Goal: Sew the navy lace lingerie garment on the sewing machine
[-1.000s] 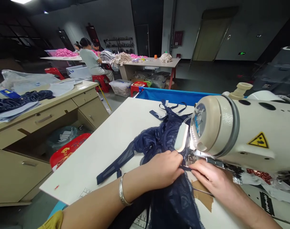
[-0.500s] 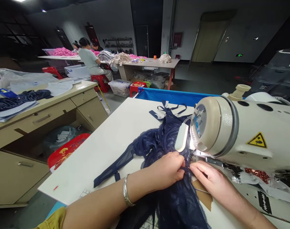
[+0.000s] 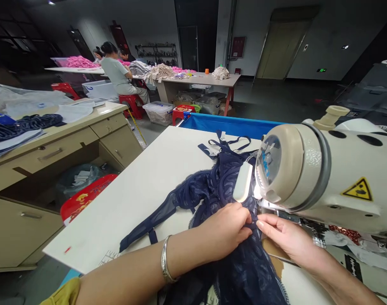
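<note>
A navy lace bra [image 3: 225, 169], sheer with thin straps, lies bunched over the white tabletop beside the sewing machine [image 3: 310, 165]. My left hand [image 3: 233, 226], below a silver bangle, pinches the fabric just under the white machine lamp [image 3: 243, 182]. Close to it on the right, my right hand [image 3: 280, 231] grips the edge of the same lace between thumb and forefinger. Both hands are near the lit needle area, which the lamp and machine head mostly hide. More navy lace hangs down toward me below my hands.
Beyond the tabletop stands a blue cloth bin [image 3: 231, 125]. At left is a beige desk [image 3: 66, 140] with dark fabric and papers, and a red stool [image 3: 88, 195] beside it. Farther back, a person [image 3: 117, 72] sits at a table piled with garments. A razor blade [image 3: 353, 266] lies at right.
The view has shifted slightly, so the machine head appears farther right. Both hands keep hold of the lace, near the same spot under the lamp.
</note>
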Action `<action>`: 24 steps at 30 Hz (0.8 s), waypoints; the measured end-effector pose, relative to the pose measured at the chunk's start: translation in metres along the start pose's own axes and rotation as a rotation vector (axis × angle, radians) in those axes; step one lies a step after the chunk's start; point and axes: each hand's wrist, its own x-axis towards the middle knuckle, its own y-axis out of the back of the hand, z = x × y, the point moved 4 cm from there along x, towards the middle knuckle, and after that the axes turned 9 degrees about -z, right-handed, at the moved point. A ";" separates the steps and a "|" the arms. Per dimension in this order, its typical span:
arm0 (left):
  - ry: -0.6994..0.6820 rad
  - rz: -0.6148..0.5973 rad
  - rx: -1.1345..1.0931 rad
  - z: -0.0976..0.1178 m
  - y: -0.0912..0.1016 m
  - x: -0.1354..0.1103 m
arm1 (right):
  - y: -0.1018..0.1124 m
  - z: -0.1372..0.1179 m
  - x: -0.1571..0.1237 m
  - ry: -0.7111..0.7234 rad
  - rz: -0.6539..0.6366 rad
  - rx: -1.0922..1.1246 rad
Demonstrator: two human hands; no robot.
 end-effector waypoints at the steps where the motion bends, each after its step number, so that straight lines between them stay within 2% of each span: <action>1: 0.004 0.000 0.001 0.000 0.000 0.000 | 0.000 0.000 0.000 0.002 0.000 -0.003; 6: -0.003 0.013 0.044 0.003 0.004 -0.002 | 0.001 -0.001 0.000 0.007 -0.002 0.075; 12: -0.011 0.049 0.208 0.009 0.002 0.001 | -0.003 0.004 -0.001 -0.142 -0.102 0.220; 15: 0.061 0.068 0.368 0.009 -0.007 0.006 | -0.006 0.003 -0.002 -0.123 -0.148 0.223; 19: 0.061 0.072 0.496 0.008 -0.011 0.009 | -0.008 0.003 0.000 -0.085 -0.117 0.150; 21: 0.059 0.046 0.445 0.004 -0.004 0.008 | -0.008 0.001 0.001 -0.095 -0.085 0.117; 24: 0.050 -0.048 0.180 -0.006 0.011 0.009 | -0.008 -0.005 0.001 -0.113 -0.052 0.066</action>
